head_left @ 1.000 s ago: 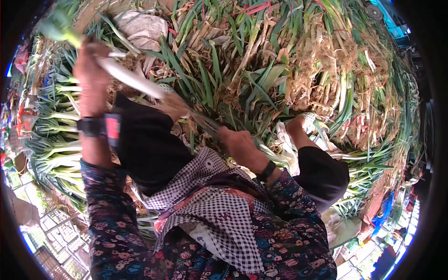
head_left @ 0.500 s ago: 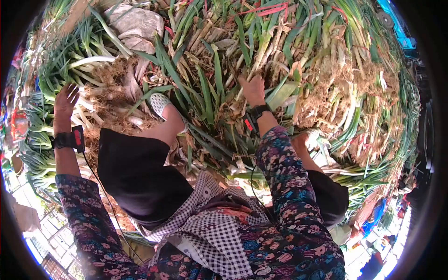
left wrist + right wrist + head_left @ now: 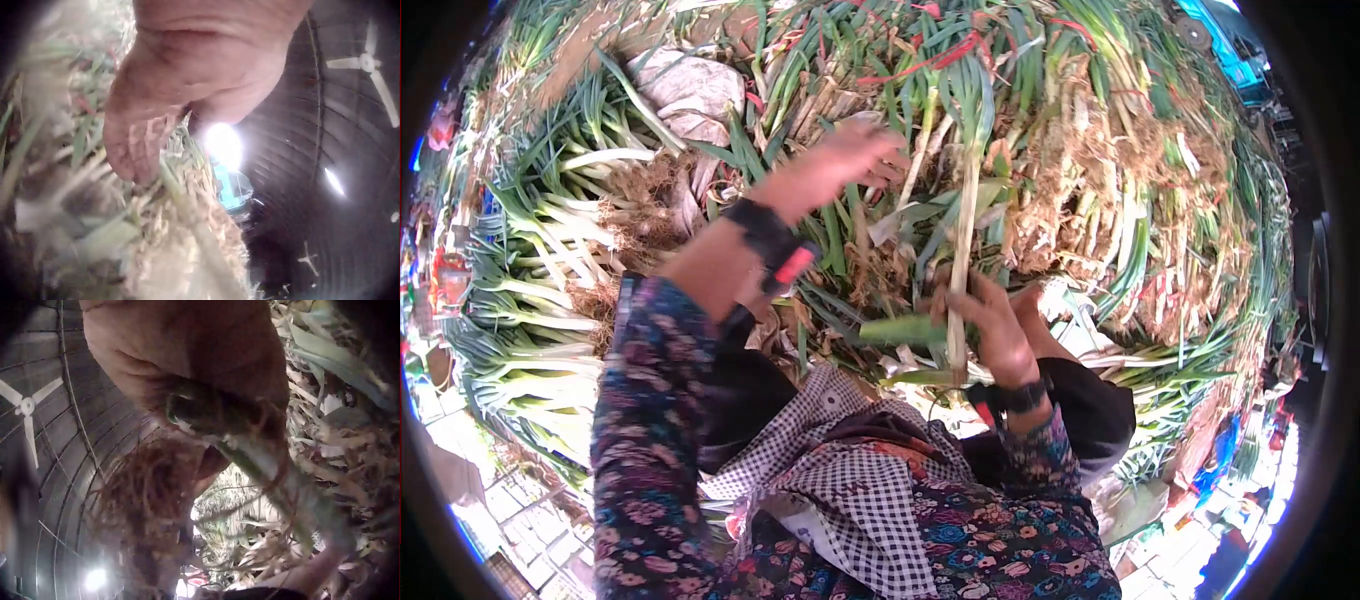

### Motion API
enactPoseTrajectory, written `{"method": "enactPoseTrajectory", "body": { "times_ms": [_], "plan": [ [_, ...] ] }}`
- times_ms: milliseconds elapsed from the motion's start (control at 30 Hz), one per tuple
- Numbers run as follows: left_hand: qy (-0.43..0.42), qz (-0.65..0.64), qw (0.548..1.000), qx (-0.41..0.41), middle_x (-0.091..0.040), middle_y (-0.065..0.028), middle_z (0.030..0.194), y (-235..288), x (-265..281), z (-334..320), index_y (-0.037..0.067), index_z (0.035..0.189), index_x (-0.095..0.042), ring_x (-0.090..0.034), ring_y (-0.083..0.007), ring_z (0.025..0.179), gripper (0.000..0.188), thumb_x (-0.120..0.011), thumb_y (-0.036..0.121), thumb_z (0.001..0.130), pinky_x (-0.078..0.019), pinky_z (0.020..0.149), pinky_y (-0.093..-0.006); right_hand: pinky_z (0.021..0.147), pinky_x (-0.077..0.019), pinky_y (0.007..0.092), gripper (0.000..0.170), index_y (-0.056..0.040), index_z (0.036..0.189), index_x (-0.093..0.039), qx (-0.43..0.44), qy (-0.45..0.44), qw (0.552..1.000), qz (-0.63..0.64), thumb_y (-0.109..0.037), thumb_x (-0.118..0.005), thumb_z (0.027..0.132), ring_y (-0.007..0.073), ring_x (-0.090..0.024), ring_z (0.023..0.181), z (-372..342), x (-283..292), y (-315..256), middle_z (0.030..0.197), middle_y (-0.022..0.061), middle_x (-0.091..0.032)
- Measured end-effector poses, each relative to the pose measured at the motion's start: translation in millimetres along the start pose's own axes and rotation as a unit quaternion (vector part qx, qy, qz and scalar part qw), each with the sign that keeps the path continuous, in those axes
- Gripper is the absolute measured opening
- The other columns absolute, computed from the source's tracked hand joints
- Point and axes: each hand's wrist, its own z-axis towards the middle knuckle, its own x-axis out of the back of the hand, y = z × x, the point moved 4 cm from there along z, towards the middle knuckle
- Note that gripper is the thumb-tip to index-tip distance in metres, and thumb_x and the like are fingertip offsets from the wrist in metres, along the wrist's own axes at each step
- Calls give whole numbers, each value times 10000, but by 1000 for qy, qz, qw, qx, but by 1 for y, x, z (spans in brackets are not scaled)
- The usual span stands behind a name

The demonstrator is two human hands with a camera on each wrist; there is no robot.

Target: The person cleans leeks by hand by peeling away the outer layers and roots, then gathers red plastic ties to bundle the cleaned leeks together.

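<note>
A long leek [image 3: 967, 210] stands nearly upright in the head view, leaves at the top and root end low. My right hand [image 3: 997, 328] grips its lower stem. A flat green piece [image 3: 905, 330] juts left from that hand; what it is I cannot tell. In the right wrist view, brown roots [image 3: 147, 500] hang below the right hand [image 3: 187, 350], beside a green length. My left hand [image 3: 835, 165], blurred, hovers left of the leek, holding nothing. The left wrist view shows the left hand [image 3: 194, 75] with fingers slightly bent over the plants.
Leeks with white stems [image 3: 540, 320] lie in a row at the left. Rooty, untrimmed leeks [image 3: 1090, 190] are heaped at the right. A pale sack [image 3: 690, 85] lies at the upper left, and loose leaves [image 3: 835, 235] cover the ground between the legs.
My left hand has come from the leeks at the left towards the middle. The right hand, earlier reaching into the pile, has drawn back towards the body with a leek in its grip.
</note>
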Motion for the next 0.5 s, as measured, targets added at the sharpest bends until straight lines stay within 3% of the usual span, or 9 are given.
{"method": "enactPoseTrajectory", "body": {
  "times_ms": [133, 167, 200, 267, 400, 467, 500],
  "plan": [
    [-32, -248, 967, -39, -613, -124, 1134, -36, -104, 6, 2, 1184, -537, -618, -216, 974, 481, -563, 404, 922, -512, 829, -359, 701, -472, 265, 376, 54, 1149, -486, -62, -64, 996, -25, -137, -594, 843, 149, -586, 753, -90, 9, 25, 865, 83, -592],
    [-53, -279, 959, -25, -613, -117, 1123, -43, -123, 7, -5, 1175, -536, -618, -212, 970, 446, -571, 364, 926, -508, 837, -366, 688, -479, 254, 333, 37, 1151, -512, -49, -94, 992, -72, -106, -580, 858, 109, -580, 758, -107, 14, 28, 861, 51, -605],
    [-71, -359, 930, -36, -626, -61, 994, -49, -143, 7, 19, 1103, -565, -618, -169, 862, 326, -596, 287, 920, -521, 775, -328, 693, -477, 255, 342, 35, 1166, -513, -85, -101, 988, -76, -102, -582, 861, 105, -574, 749, -126, 14, 27, 871, 50, -607],
    [-39, -432, 895, -103, -631, -56, 997, -43, -167, -15, 11, 1092, -568, -623, -161, 881, 276, -614, 213, 910, -525, 781, -338, 698, -472, 249, 371, 36, 1194, -499, -106, -107, 981, -119, -122, -596, 873, 101, -571, 746, -151, 23, 37, 882, 51, -603],
    [-48, -465, 871, -150, -653, -39, 960, -39, -197, -51, 21, 1077, -582, -646, -147, 854, 241, -660, 113, 868, -541, 752, -311, 642, -463, 249, 369, 31, 1201, -481, -8, -117, 987, -108, -159, -584, 902, 104, -544, 685, -170, 36, 48, 837, 39, -575],
    [-42, -458, 874, -154, -658, -20, 937, -32, -212, -62, 58, 990, -590, -648, -128, 816, 172, -681, 81, 845, -544, 725, -297, 498, -417, 228, 318, 22, 1165, -477, -63, -65, 975, 202, -188, -542, 935, 90, -457, 548, -172, 26, 36, 761, 23, -520],
    [-7, -466, 866, -181, -655, -12, 921, -27, -213, -65, 75, 947, -575, -644, -119, 810, 154, -686, 78, 840, -542, 717, -294, 379, -315, 201, 231, -2, 1108, -481, -37, -118, 955, 268, -181, -488, 961, 63, -336, 445, -169, 23, 35, 692, 11, -458]
  ]
}}
